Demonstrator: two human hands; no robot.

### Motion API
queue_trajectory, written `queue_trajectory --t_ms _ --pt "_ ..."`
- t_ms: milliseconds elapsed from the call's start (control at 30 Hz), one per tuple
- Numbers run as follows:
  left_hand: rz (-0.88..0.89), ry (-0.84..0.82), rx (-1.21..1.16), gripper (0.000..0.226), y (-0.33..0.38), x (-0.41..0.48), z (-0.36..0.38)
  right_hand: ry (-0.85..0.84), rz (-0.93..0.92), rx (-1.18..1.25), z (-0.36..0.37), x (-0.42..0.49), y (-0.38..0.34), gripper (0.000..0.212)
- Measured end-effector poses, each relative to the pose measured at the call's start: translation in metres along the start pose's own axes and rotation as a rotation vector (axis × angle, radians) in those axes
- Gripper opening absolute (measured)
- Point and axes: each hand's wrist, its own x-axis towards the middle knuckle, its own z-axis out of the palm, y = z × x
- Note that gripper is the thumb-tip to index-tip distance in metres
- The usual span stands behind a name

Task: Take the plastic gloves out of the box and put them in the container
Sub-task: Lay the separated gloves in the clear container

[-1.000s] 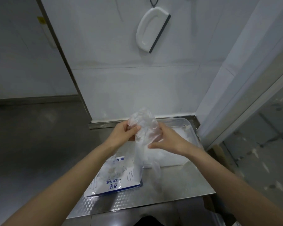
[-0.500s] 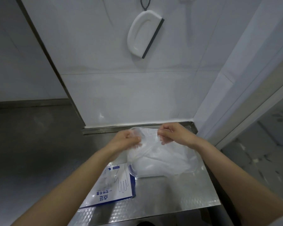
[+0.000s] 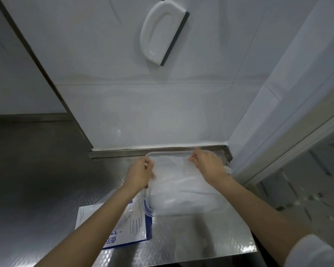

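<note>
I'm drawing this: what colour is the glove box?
The glove box is white with blue edges, head view.

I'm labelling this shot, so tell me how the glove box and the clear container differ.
The glove box is opaque white with blue edging and a glove outline; the container is see-through. The glove box lies flat and thin; the container is a deeper, rimmed tub. Neither hand touches the glove box; the left hand and right hand are at the container. Both sit on the steel counter.

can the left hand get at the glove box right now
Likely yes: the glove box lies uncovered near the left hand, only its forearm over it; that hand must first release the gloves.
</note>
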Motion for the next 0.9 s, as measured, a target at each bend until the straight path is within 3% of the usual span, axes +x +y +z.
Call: queue_trajectory --t_ms 133,233,367,467,567,633,767,900 --pt "0.255 0.212 0.22 0.01 0.004 -0.015 0.013 -0.112 -0.004 -0.054 0.02 0.001 -0.002 0.031" --pt "0.445 -0.014 0.425 0.012 -0.001 -0.017 0.029 -0.126 -0.077 -0.176 0.033 0.0 -0.004 0.033" --pt "0.416 -0.373 0.859 0.039 -0.013 -0.009 0.048 -0.188 -0.12 -0.208 0.041 -0.002 -0.007 0.033" --pt "0.374 -0.477 1.034 0.041 -0.012 -0.007 0.055 -0.081 -0.145 -0.081 0.036 -0.006 -0.007 0.031" --pt "0.376 -0.474 1.034 0.047 -0.007 -0.006 0.058 0.01 -0.323 0.035 0.027 -0.02 -0.01 0.024" --pt "0.374 -0.437 1.001 0.059 -0.005 -0.003 0.061 -0.09 -0.411 0.018 0.024 -0.032 -0.011 0.021" --pt "0.325 -0.456 1.04 0.084 -0.013 0.011 0.071 -0.413 -0.252 -0.164 0.036 -0.029 0.0 0.043" --pt "0.282 -0.513 1.163 0.091 -0.022 0.019 0.076 -0.491 -0.146 -0.213 0.05 -0.022 0.014 0.072"
